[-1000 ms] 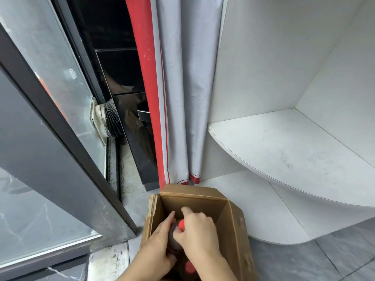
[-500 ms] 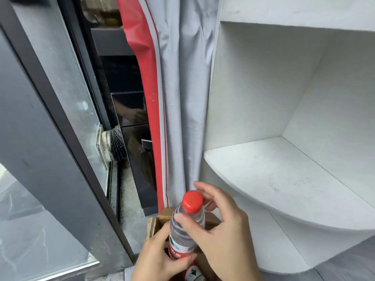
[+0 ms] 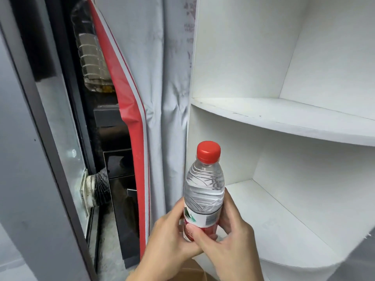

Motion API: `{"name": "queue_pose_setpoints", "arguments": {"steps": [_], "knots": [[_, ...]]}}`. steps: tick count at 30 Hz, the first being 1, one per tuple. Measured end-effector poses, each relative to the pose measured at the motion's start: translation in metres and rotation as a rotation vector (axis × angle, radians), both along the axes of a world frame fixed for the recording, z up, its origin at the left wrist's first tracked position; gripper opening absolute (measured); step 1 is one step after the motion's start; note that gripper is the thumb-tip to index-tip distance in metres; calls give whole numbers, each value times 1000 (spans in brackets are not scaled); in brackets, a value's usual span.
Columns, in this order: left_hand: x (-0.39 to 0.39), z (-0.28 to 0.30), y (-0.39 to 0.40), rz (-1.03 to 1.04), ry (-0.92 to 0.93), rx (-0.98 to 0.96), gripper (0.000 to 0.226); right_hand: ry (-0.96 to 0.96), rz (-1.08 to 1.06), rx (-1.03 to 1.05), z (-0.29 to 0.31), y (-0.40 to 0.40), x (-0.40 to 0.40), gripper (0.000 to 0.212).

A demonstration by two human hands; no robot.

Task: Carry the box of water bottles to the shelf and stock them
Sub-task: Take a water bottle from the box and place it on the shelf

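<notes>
Both hands, left hand [image 3: 170,238] and right hand [image 3: 229,240], had lifted the clear plastic red-capped water bottle [image 3: 204,191] out of the brown cardboard box [image 3: 190,273] and gripped it tight, ready for the white curved shelf [image 3: 284,220].

1. Grey curtain [image 3: 162,98], which you see hanging in folds just left of the white unit, with faint reddish print near its top right edge.
2. Red band [image 3: 129,102] with a pale grey stripe along its right edge, running down the curtain's left side and creased about halfway down.
3. Dark metal frame [image 3: 43,138], slanting down your left side, with a glass pane [image 3: 60,122] set against it.
4. Ribbed flexible duct [image 3: 97,189], dark, fixed to a grubby white collar low on the pane.
5. Black glossy panels [image 3: 119,163], stacked behind the duct.
6. Clear ribbed container [image 3: 91,57], high up; contents unclear.
</notes>
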State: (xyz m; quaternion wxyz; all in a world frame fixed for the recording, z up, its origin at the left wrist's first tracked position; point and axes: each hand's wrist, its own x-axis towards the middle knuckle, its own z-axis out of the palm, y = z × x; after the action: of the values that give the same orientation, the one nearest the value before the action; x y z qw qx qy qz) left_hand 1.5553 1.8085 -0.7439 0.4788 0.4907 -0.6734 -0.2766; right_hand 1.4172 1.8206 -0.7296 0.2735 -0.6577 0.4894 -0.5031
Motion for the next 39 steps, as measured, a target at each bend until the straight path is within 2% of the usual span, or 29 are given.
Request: {"name": "queue_pose_setpoints", "arguments": {"steps": [5, 10, 15, 19, 24, 26, 31, 36, 39], "knots": [[-6, 75, 7, -21, 39, -120, 61, -6, -9, -132, 81, 11, -5, 90], [-20, 167, -2, -41, 66, -300, 57, -7, 58, -309, 186, 5, -15, 70], [-46, 226, -41, -85, 13, -374, 62, -19, -6, -385, 247, -25, -38, 58], [-70, 216, -82, -20, -304, -221, 95, -45, -142, -366, 263, -69, -61, 55], [-100, 172, -87, 56, -610, -179, 92, -145, -259, -206, 267, -134, -99, 72], [-110, 153, -90, 190, -625, -328, 92, -180, -293, -149, 273, -159, -115, 69], [-112, 138, -106, 226, -717, -343, 82, -111, -418, -85, 281, -210, -142, 64], [-115, 136, -114, 231, -654, -359, 94, -160, -446, 5, 271, -249, -164, 77], [-119, 133, -120, 263, -614, -430, 92, -215, -459, 15, 270, -265, -171, 68]]}}
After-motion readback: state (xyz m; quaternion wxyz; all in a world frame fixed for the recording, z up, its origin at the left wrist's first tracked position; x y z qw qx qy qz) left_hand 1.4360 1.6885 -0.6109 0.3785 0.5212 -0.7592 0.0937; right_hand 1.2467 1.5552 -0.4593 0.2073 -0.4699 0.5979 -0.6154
